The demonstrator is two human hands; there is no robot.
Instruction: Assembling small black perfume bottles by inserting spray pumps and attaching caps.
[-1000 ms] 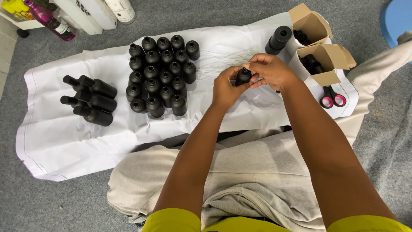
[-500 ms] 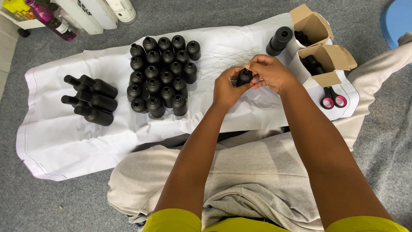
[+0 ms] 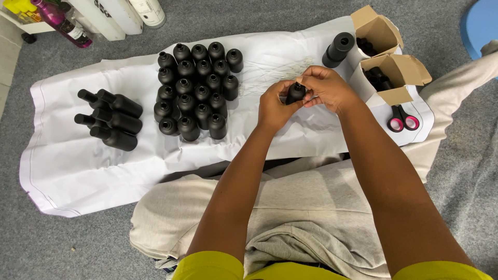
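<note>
A small matte-black plastic bottle (image 3: pixel 296 93) is being gripped upright in the left hand (image 3: pixel 275 106) above the white sheet (image 3: pixel 78 166), its neck being pinched from two o'clock by the right hand (image 3: pixel 327 88).

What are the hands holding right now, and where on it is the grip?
A small matte black plastic bottle: left hand wraps its body, right hand pinches the top at the neck.

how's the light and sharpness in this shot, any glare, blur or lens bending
Head view: soft, even light with faint shadows; the white sheet is bright but keeps its creases; the upright black bottles show only dull sheen; both hands, left hand and right hand, look sharp around the small black bottle; wide-lens bending stretches the forearms.
</note>
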